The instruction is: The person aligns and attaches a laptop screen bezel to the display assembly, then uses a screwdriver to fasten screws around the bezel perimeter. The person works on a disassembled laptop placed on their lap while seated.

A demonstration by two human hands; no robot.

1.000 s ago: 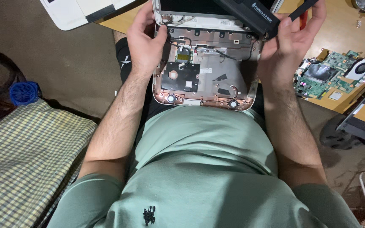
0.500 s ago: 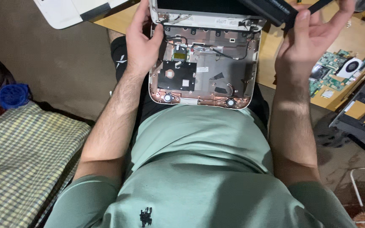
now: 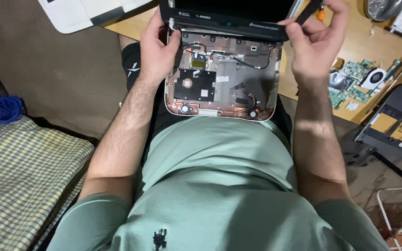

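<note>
Since prev frame: black screen bezel strip (image 3: 224, 21) now sits across the top edge of the laptop base, was held up off to the right before; both hands moved onto it.

Largest first:
- Wooden table (image 3: 350, 56) runs top-center to right, person seated at its edge, green shirt (image 3: 219, 186) fills the bottom.
- Checked cloth (image 3: 19, 181) lower left, blue round thing (image 3: 3, 109) just above it, can't tell what it is.
- Opened laptop base (image 3: 222, 79) on the lap, against the table edge, keyboard side off, inner frame, cables and 2 small round speakers exposed.
- Dark tray w/ tan pads (image 3: 391, 130) far right, below table edge.
- White device (image 3: 77, 11) top left, partly out of frame.
- Green circuit board w/ fan (image 3: 357, 83) on table, right of laptop, well apart from it.
- Left hand (image 3: 157, 51): fingers closed on bezel's left end, palm over base's left corner.
- Right hand (image 3: 315, 39): fingers pinch bezel's right end, narrow grip.
</note>
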